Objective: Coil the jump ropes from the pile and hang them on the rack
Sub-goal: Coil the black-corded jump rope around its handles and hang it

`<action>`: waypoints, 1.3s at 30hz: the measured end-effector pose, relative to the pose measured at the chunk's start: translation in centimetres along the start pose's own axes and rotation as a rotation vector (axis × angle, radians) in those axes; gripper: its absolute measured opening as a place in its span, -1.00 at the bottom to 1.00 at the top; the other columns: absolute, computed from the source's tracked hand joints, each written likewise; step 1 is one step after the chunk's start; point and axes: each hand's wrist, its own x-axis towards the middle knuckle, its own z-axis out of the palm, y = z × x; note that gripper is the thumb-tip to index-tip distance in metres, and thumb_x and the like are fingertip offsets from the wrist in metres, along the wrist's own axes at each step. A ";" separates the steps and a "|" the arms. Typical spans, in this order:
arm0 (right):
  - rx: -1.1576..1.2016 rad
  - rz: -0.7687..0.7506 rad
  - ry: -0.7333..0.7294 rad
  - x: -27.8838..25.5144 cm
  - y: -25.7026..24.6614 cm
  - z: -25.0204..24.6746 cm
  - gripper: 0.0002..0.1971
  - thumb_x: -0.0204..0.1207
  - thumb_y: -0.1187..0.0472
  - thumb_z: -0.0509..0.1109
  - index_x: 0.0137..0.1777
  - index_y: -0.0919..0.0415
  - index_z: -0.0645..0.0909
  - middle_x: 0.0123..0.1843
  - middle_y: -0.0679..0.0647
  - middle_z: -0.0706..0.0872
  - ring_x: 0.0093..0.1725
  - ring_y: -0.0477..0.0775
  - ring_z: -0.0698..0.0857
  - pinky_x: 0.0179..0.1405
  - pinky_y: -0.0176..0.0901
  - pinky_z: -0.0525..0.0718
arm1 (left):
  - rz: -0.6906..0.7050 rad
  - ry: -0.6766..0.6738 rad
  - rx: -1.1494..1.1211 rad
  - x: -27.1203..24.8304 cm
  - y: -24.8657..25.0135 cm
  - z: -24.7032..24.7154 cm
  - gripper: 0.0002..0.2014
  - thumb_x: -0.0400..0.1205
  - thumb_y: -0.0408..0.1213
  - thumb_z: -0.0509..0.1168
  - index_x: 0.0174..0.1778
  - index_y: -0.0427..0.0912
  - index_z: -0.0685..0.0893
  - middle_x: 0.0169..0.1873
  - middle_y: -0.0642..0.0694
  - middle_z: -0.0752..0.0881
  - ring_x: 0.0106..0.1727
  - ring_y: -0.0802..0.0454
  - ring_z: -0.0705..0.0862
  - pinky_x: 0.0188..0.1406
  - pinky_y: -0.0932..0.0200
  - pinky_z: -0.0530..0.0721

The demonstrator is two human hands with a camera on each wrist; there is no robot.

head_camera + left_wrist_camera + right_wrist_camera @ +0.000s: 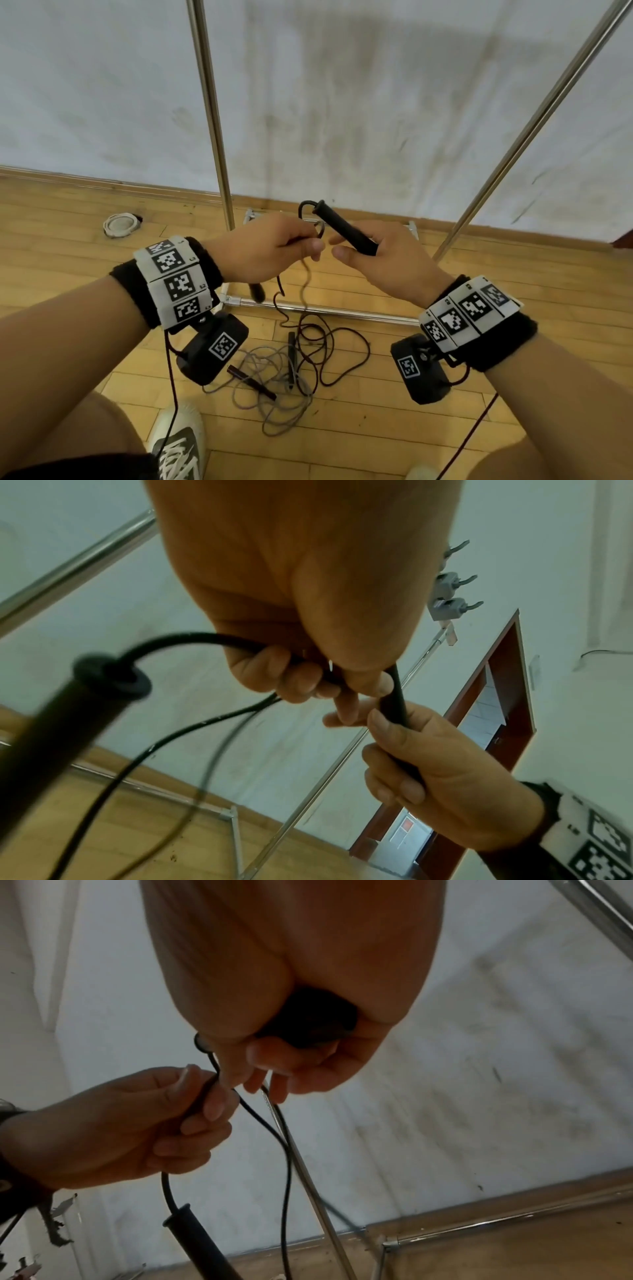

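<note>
Above the far rail of the rack (310, 310), right hand (383, 263) wrapped round one black handle (346, 228), tip pointing up and to the far left; left hand (263, 251) just beside it, fingers curled, pinching the dark cord (310, 274) of the same jump rope. Second handle (257, 291) dangling below the left fist; rest of the cord trailing down to the pile (294, 363) on the wooden floor (445, 428), near the feet. Mingled there with a paler grey rope (274, 407) and its handles. Likely snag: dark cord lifting the grey loops along with it once pulled, tangling both. Other risks, as judged: free handle swinging into the rack's left upright pole (212, 113); trailing cord catching on the base rail; loops slipping out of a thin pinch if gathered unevenly. Nothing hung yet in view; hooks seen only in the left wrist picture.
</note>
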 end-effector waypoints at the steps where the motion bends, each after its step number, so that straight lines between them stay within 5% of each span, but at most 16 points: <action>1: 0.002 -0.003 0.006 0.0 0.0 0.2 -0.84 0.53 0.04 0.50 0.09 -0.05 0.73 -0.34 -0.32 0.65 -0.37 -0.25 0.59 -0.31 -0.30 0.46 | 0.001 0.013 0.002 -0.2 0.1 -0.2 -0.74 0.75 -0.04 0.17 -0.10 0.03 0.72 -0.48 0.04 0.53 -0.46 0.25 0.49 -0.37 0.44 0.50; 4: -0.001 -0.051 0.065 0.3 -0.2 0.3 -0.70 0.51 0.01 0.52 0.21 -0.10 0.63 0.02 -0.26 0.67 0.02 -0.24 0.63 -0.02 -0.35 0.52 | -0.014 -0.021 -0.005 -0.4 0.2 -0.4 -0.74 0.76 -0.02 0.14 -0.10 0.09 0.72 -0.48 -0.08 0.57 -0.48 0.19 0.50 -0.40 0.36 0.49; 6: -0.033 -0.109 0.044 0.4 -0.5 0.4 -0.71 0.50 0.03 0.53 0.21 -0.09 0.64 0.06 -0.23 0.67 0.11 -0.20 0.61 0.07 -0.37 0.52 | -0.021 -0.082 -0.017 -0.4 0.3 -0.2 -0.70 0.77 -0.02 0.11 -0.05 0.03 0.75 -0.36 -0.25 0.64 -0.42 0.04 0.53 -0.39 0.25 0.48; 9: -0.070 -0.119 -0.024 0.4 -0.6 0.8 -0.91 0.55 0.00 0.48 -0.03 -0.05 0.70 -0.20 -0.12 0.68 -0.16 -0.15 0.63 -0.14 -0.20 0.57 | -0.015 -0.089 -0.064 -0.4 0.5 -0.1 -0.69 0.77 -0.03 0.12 -0.05 -0.01 0.76 -0.38 -0.15 0.59 -0.45 0.14 0.46 -0.42 0.32 0.44; 13: 0.012 -0.041 -0.013 0.4 -0.5 0.6 -0.84 0.55 -0.01 0.47 -0.11 0.06 0.65 -0.42 -0.11 0.57 -0.45 -0.11 0.55 -0.35 -0.03 0.59 | -0.041 -0.083 -0.043 -0.5 -0.3 -0.5 -0.74 0.75 0.03 0.15 -0.12 0.08 0.69 -0.34 0.01 0.67 -0.33 0.13 0.63 -0.35 0.28 0.59; 17: 0.162 -0.021 0.112 0.4 -0.8 -1.0 -0.90 0.54 0.02 0.48 -0.15 -0.03 0.64 -0.47 -0.13 0.59 -0.49 -0.02 0.59 -0.37 0.12 0.69 | -0.111 -0.166 0.059 -0.7 -2.0 -0.1 -0.83 0.71 0.06 0.23 -0.18 0.16 0.60 -0.22 0.18 0.69 -0.12 0.26 0.64 -0.19 0.25 0.52; 20: 0.228 -0.041 0.221 0.5 -0.6 -2.4 -0.92 0.57 0.08 0.48 -0.14 0.00 0.65 -0.47 -0.12 0.57 -0.48 0.02 0.56 -0.37 0.15 0.69 | -0.133 -0.176 -0.049 -0.6 -2.6 0.1 -0.91 0.66 -0.13 0.37 -0.11 0.15 0.60 -0.10 0.21 0.74 0.01 0.40 0.64 -0.02 0.30 0.58; 23: 0.200 -0.013 0.296 0.6 0.0 -3.1 -0.90 0.60 0.12 0.45 -0.12 0.08 0.64 -0.46 -0.09 0.53 -0.48 0.06 0.53 -0.39 0.15 0.67 | -0.147 -0.127 -0.147 -0.2 -2.5 0.1 -0.81 0.62 -0.32 0.41 0.00 0.08 0.59 -0.06 0.13 0.78 0.01 0.30 0.72 0.09 0.25 0.68; 27: 0.172 0.059 0.348 0.5 1.1 -3.5 -0.89 0.61 0.06 0.43 -0.07 0.07 0.66 -0.38 -0.01 0.56 -0.45 0.06 0.54 -0.41 0.02 0.64 | -0.183 -0.136 -0.012 0.2 -2.3 -0.1 -0.86 0.63 -0.16 0.42 0.08 0.07 0.64 -0.08 0.10 0.75 -0.05 0.15 0.73 -0.01 0.23 0.69; 31: 0.326 0.132 0.262 -0.2 1.4 -3.2 -0.66 0.63 -0.15 0.29 0.00 0.12 0.67 -0.36 0.01 0.55 -0.49 -0.01 0.50 -0.51 -0.22 0.56 | -0.214 -0.043 -0.054 0.5 -2.0 -1.3 -0.85 0.62 -0.03 0.42 0.04 0.05 0.70 -0.17 0.03 0.79 -0.19 0.14 0.78 -0.13 0.20 0.76; 39: 0.530 0.128 -0.043 -1.4 0.3 -0.6 -0.77 0.71 0.31 0.24 0.29 0.09 0.54 0.04 0.12 0.80 0.00 0.11 0.82 0.07 -0.04 0.77 | -0.156 0.196 -0.336 1.8 1.2 -1.9 -0.84 0.57 -0.13 0.49 0.00 -0.05 0.74 -0.20 0.00 0.84 -0.20 0.13 0.84 -0.15 0.16 0.84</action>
